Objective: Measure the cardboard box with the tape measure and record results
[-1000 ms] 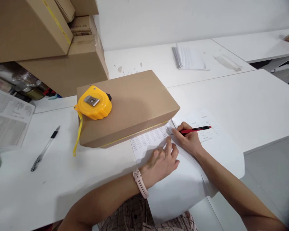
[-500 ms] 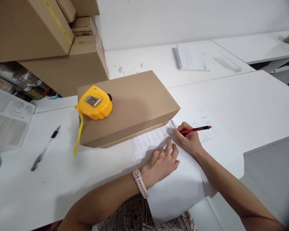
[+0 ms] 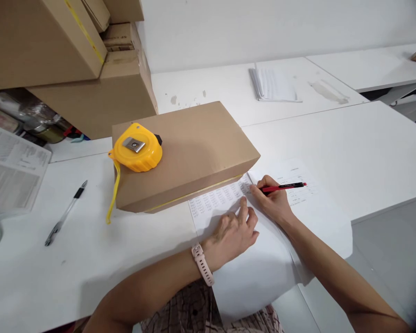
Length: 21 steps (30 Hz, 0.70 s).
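A pale pink strap (image 3: pixel 203 264) circles the left wrist, its band pierced by a row of narrow oblong slots, with a buckle-like piece near its upper end. Both forearms and both hands are bare. Over the lap shows clothing (image 3: pixel 180 307) in a muted brownish pink, crossed by dark, uneven lines like cracked bark, with one dark round spot, perhaps a button.

Bare arms (image 3: pixel 152 286) extend from 7 and 4 o'clock; the left hand (image 3: pixel 231 238) lies palm-down, index finger (image 3: pixel 242 212) aimed toward 1 o'clock, while the right hand (image 3: pixel 273 200), fingers (image 3: pixel 257 192) pinched, points toward 10 o'clock.
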{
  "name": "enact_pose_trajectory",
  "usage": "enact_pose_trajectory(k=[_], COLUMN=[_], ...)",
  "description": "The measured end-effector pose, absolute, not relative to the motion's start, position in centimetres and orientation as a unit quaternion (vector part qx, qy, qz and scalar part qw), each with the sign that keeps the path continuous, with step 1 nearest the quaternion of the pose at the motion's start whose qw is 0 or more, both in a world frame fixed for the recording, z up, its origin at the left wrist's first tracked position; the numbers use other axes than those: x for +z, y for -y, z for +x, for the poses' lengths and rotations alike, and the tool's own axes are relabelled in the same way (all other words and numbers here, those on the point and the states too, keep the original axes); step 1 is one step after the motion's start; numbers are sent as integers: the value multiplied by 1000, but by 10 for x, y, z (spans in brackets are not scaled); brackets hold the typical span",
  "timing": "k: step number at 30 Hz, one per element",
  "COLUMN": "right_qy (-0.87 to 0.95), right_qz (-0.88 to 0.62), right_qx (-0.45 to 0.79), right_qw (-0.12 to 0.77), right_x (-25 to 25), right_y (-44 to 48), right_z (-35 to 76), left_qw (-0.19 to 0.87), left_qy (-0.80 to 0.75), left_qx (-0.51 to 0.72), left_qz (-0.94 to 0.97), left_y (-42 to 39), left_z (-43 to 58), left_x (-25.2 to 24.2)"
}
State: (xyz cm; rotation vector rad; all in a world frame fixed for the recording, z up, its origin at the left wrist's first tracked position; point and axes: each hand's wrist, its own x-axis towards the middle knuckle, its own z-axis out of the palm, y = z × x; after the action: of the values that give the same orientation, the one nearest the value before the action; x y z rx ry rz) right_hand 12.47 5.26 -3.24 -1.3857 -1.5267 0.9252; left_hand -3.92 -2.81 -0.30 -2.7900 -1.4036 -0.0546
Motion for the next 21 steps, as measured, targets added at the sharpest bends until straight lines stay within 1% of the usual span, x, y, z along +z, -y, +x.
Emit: enact_pose_trajectory(k=[6, 9, 11, 13, 15, 17, 21], right_qy=[592, 612, 665, 729, 773, 790, 796], right_qz=[-569, -584, -577, -557, -546, -552, -560], right_qx=[337, 275, 201, 136, 96, 67, 27], right_qw=[460, 458, 429, 375, 308, 258, 228], right_x=[-34, -36, -37, -37, -36, -36, -40], right_y=[-57, -62, -65, -68, -70, -72, -75], right_z=[130, 136, 140, 144, 147, 147, 146], left_qw=[16, 13, 8, -2, -14, -33, -51], left_qy=[448, 445, 448, 452, 457, 461, 428], left_qx=[-21, -20, -18, -12, -8, -31, -107], left_qz=[-894, -895, -894, -892, -889, -886, -896], left_y=[28, 29, 29, 29, 28, 27, 28], left_z=[-40, -40, -40, -40, -39, -39, -45], left_x=[-3, -4, -3, -2, -1, -2, 1])
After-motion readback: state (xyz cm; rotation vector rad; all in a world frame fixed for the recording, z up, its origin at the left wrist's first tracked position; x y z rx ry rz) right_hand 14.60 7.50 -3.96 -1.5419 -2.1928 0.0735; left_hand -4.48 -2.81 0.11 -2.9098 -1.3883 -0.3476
